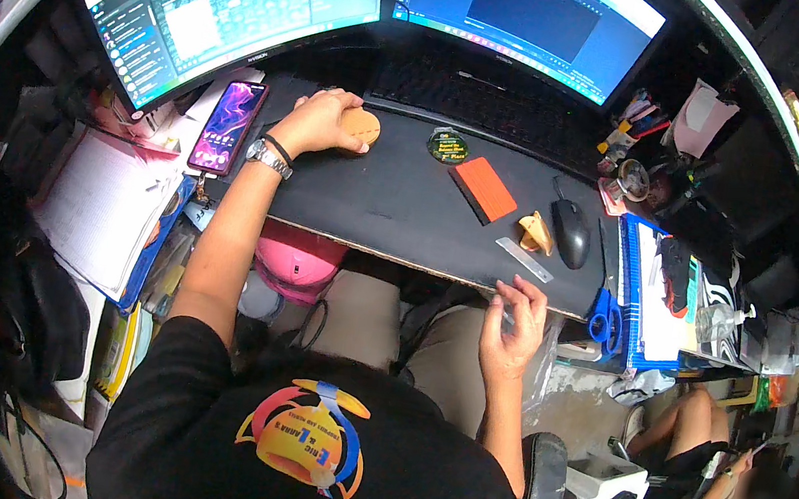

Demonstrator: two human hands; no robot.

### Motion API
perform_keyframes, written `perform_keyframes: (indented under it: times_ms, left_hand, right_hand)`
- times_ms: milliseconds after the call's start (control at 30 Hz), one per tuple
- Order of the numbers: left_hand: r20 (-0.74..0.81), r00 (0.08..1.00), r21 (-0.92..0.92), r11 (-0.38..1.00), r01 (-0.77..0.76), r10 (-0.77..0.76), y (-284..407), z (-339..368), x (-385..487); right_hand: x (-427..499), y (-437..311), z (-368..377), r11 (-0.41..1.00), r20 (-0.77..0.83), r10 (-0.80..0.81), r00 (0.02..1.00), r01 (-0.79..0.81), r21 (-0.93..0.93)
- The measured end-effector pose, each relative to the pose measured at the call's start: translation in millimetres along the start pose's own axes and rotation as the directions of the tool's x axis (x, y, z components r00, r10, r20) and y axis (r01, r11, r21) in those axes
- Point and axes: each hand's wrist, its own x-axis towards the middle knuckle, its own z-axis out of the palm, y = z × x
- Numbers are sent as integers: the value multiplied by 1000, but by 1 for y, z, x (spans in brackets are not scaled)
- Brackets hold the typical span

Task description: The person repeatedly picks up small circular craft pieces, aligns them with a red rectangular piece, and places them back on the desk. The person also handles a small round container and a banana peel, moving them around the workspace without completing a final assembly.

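Note:
My left hand [316,121] reaches over the desk mat, its fingers and thumb around the edge of a round tan disc [361,129]. My right hand [514,333] is at the desk's front edge above my lap, with loosely curled, separated fingers and no held object visible. To the right of the disc lie a small dark medallion [448,147] with gold lettering and an orange squeegee [484,189] with a dark edge. Beyond my right fingers are a short translucent strip [524,259] and a folded yellowish piece [536,233], beside a black computer mouse [569,234].
Two monitors [249,10] stand behind a black keyboard [466,90]. A lit smartphone [229,126] and stacked papers [105,211] are at left. Blue-handled scissors [604,323] and a blue folder [629,287] lie at right. Another person [704,494] sits beyond, near a white stool [598,495].

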Motion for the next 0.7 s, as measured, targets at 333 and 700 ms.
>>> perform_keyframes:
  times_ms: [333,700]
  left_hand:
    - [-266,943,-139,960,-245,202,51,-2,-21]
    - [220,887,-938,338,78,406,145,89,-48]
  right_hand:
    - [14,29,-6,992,1,-30,1000,30,-122]
    - [65,38,12,998,144,-61,988,62,1]
